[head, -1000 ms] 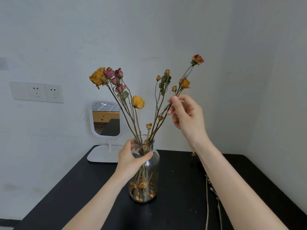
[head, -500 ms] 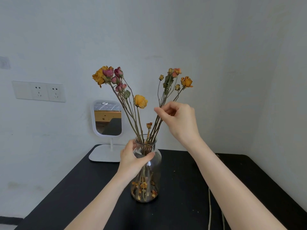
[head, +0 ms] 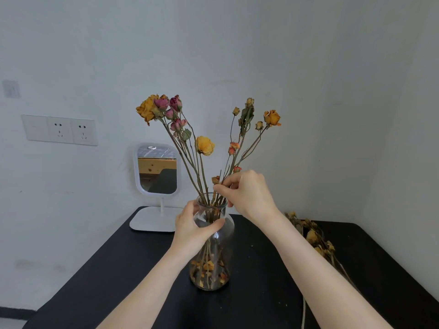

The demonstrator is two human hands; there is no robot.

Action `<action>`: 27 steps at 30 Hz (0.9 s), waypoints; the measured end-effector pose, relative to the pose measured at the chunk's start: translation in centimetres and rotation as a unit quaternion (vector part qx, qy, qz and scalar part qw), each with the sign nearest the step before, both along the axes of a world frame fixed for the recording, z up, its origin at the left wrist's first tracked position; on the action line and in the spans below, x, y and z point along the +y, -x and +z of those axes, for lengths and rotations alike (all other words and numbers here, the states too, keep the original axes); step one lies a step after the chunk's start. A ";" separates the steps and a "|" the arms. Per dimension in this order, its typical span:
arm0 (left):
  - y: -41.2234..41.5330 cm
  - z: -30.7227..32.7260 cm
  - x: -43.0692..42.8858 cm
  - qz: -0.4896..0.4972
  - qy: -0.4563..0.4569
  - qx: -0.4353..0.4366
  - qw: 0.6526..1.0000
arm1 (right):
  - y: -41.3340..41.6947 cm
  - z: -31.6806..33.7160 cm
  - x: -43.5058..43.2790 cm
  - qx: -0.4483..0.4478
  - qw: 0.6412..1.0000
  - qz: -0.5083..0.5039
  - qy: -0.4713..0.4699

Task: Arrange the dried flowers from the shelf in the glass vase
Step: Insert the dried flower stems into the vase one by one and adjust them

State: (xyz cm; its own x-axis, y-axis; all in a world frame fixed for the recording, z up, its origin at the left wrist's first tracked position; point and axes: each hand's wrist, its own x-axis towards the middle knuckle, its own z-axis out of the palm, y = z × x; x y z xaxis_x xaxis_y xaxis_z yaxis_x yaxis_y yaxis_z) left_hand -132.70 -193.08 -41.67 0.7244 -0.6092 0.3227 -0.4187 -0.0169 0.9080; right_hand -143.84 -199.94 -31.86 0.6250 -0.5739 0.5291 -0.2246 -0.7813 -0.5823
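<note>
The glass vase [head: 226, 236] stands near the middle of the black counter [head: 118, 269], holding a spread of dried flowers [head: 204, 144]. The left hand [head: 192, 230] grips its neck, thumb across the front, steadying it. The right hand [head: 247, 193] pinches the right-hand stems [head: 218, 198] between its fingers [head: 217, 188] just above the rim. This looks like seating a sprig; next comes a gentle release, since dry stems probably snap easily. More loose flowers [head: 313, 238] lie on the counter to the right, partly behind the right forearm. A small mirror [head: 156, 169] stands far left, with wall sockets [head: 60, 129] beyond.
</note>
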 end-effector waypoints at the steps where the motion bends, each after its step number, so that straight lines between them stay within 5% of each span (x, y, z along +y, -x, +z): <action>1: 0.0 0.0 0.1 -0.007 0.001 0.000 1.000 | -0.1 -0.3 0.0 0.017 1.000 -0.003 0.003; 22: 0.9 1.0 1.0 -0.083 -0.015 0.040 0.996 | -0.3 -3.2 1.5 0.013 1.000 0.018 -0.002; 27: 2.3 0.3 2.3 -0.019 0.069 0.033 0.997 | 2.9 -3.6 0.7 0.011 0.998 0.022 -0.051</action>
